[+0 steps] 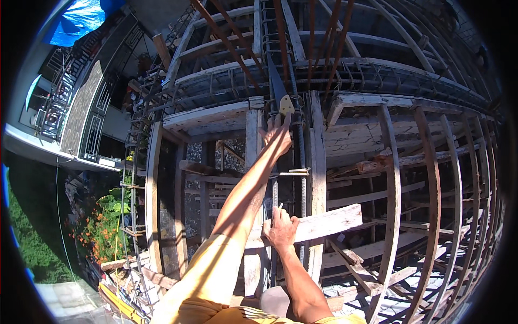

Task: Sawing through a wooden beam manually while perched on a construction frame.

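Observation:
My left hand (278,135) stretches far forward over the beam formwork. Its fingers are spread, and the fingertips reach the pale yellowish handle of a hand saw (286,106). The saw's dark blade points away from me between the steel bars. Closer in, my right hand (282,231) lies across a short wooden plank (332,222), its fingers curled over the far edge. A small white stick (280,206) shows at its fingertips; its kind is unclear. The plank lies slantwise across the formwork, and my forearm hides part of its left side.
Steel reinforcing bars (303,202) run lengthwise between formwork boards (317,151). Rusty upright bars (280,38) rise at the far side. Open wooden joists (389,189) span the right, with gaps to a lower level. Orange-flowered plants (96,232) grow below left.

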Demonstrator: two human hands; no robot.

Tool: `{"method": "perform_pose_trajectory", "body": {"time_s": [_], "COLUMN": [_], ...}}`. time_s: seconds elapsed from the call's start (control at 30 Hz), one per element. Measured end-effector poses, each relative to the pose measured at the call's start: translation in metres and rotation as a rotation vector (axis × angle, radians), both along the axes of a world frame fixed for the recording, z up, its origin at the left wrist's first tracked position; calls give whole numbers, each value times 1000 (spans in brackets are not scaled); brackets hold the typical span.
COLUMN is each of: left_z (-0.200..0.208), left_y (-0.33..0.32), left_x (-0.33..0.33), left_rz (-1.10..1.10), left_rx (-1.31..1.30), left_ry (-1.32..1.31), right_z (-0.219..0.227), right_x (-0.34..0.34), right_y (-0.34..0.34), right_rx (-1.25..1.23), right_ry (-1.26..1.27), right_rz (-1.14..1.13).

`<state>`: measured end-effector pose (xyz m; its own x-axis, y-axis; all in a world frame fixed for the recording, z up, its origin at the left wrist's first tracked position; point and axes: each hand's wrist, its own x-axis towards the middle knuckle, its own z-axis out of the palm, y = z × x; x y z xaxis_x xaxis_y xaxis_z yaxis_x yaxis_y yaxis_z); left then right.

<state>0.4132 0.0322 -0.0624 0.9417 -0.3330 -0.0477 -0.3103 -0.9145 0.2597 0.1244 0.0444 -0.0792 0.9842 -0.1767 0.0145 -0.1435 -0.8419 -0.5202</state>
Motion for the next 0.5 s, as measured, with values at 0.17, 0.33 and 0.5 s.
{"method": "perform_pose_trajectory", "body": {"time_s": [0.17,0.33,0.5], "left_z": [19,53,66], "left_y": [93,197,271], "left_x": [-74,-222,-410], "left_rz": [7,218,414], "left_rx": [-231,-187,-167], "left_ry": [23,67,71], "right_z": [-14,9,-7], "right_x": [2,12,7], "right_y": [4,-5,19], "right_rx": [-45,-113,-83], "right_ry": [-79,-40,-58], "right_rz": [-21,-70,-38]}}
